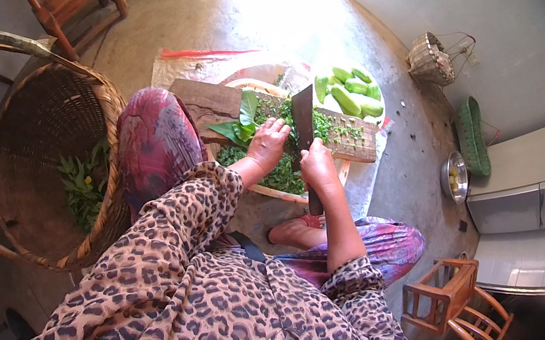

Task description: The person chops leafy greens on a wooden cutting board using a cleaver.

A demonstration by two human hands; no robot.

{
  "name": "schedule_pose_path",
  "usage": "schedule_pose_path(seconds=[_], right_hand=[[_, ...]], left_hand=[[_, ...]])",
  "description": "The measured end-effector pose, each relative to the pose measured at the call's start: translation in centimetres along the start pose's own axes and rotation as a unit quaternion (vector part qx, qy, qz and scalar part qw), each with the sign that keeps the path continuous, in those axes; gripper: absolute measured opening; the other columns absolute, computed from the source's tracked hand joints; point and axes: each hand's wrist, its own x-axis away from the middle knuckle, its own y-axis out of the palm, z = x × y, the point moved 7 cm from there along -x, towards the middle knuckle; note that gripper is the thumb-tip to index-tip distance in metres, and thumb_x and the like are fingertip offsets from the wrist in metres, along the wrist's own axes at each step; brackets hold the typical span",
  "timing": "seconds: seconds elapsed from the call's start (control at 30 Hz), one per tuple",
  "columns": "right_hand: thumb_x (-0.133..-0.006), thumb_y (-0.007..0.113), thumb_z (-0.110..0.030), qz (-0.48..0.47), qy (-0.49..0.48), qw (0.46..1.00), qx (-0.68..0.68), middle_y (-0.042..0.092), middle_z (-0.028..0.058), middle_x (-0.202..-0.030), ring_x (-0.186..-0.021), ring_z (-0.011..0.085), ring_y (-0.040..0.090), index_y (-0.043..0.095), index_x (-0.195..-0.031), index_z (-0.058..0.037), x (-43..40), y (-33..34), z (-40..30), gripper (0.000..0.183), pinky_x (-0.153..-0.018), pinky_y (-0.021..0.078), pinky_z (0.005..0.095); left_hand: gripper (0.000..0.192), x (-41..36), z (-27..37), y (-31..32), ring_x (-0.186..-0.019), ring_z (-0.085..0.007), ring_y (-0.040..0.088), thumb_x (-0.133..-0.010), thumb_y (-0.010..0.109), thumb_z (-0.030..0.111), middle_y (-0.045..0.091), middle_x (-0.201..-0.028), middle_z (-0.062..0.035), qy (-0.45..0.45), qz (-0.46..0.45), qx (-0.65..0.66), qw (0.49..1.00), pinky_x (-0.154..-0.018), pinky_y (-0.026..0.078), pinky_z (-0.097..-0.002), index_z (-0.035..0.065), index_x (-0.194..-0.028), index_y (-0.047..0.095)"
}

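My right hand [317,165] grips the handle of a broad-bladed cleaver [304,116], its blade upright across a wooden board [359,139]. To the left of the blade, my left hand [269,143] presses a bunch of green leaves [242,121] onto the board, with whole leaves sticking out behind the fingers. Chopped greens [322,126] lie right of the blade, thinning out toward the board's right end. The board rests across a round basin [346,171], where more chopped greens [282,176] show below the board.
At left stands a large woven basket [24,173] with leafy stems [86,185] inside. Pale green gourds [349,95] fill a container right of the board. A plastic sheet [370,175] lies underneath. A metal bowl [455,177] and a wooden chair [444,292] are at right.
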Motion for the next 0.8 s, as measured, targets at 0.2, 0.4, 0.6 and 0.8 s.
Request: schedule_pose_path(seconds=[0.2, 0.4, 0.6, 0.8], right_hand=[[-0.091, 0.055, -0.014, 0.058, -0.01, 0.998, -0.035, 0.062, 0.0332, -0.078, -0.078, 0.0501, 0.062, 0.046, -0.099, 0.0038, 2.1, -0.1, 1.8, 0.022, -0.067, 0.0493, 0.0553], [-0.091, 0.054, -0.013, 0.016, 0.01, 0.998, -0.052, 0.062, 0.0331, -0.078, -0.079, 0.0496, 0.062, 0.046, -0.099, 0.004, 4.3, -2.4, 0.7, 0.021, -0.069, 0.0486, 0.0553], [-0.091, 0.055, -0.013, -0.05, 0.02, 0.998, -0.033, 0.061, 0.0352, -0.084, -0.087, 0.0502, 0.061, 0.047, -0.099, 0.0062, 4.4, -2.0, 0.7, 0.022, -0.077, 0.0479, 0.0546], [-0.09, 0.054, -0.012, -0.096, -0.015, 0.995, 0.015, 0.062, 0.0355, -0.087, -0.09, 0.0505, 0.061, 0.047, -0.099, 0.0084, 2.5, -2.4, 0.0, 0.023, -0.081, 0.0475, 0.0535]], left_hand=[[0.04, 0.8, 0.6, -0.3, -0.124, -0.0315, 0.047, -0.083, 0.056, 0.017, 0.055, -0.131, -0.0129, 0.026, -0.055, -0.173, 0.983, -0.105, 0.03, -0.0489, 0.0046, -0.12, 0.06], [0.044, 1.1, 0.2, 0.3, -0.118, -0.0312, 0.051, -0.082, 0.055, 0.014, 0.055, -0.129, -0.016, 0.016, -0.067, -0.163, 0.984, -0.101, 0.037, -0.0454, 0.0015, -0.124, 0.057], [0.044, 0.7, -0.1, 0.6, -0.112, -0.0295, 0.056, -0.078, 0.054, 0.009, 0.058, -0.125, -0.018, 0.037, -0.072, -0.14, 0.987, -0.097, 0.044, -0.0389, -0.0027, -0.12, 0.058], [0.041, 0.4, -0.2, 0.7, -0.11, -0.0288, 0.058, -0.077, 0.055, 0.009, 0.061, -0.12, -0.0186, 0.035, -0.09, -0.131, 0.987, -0.095, 0.045, -0.0386, -0.0032, -0.116, 0.06]])
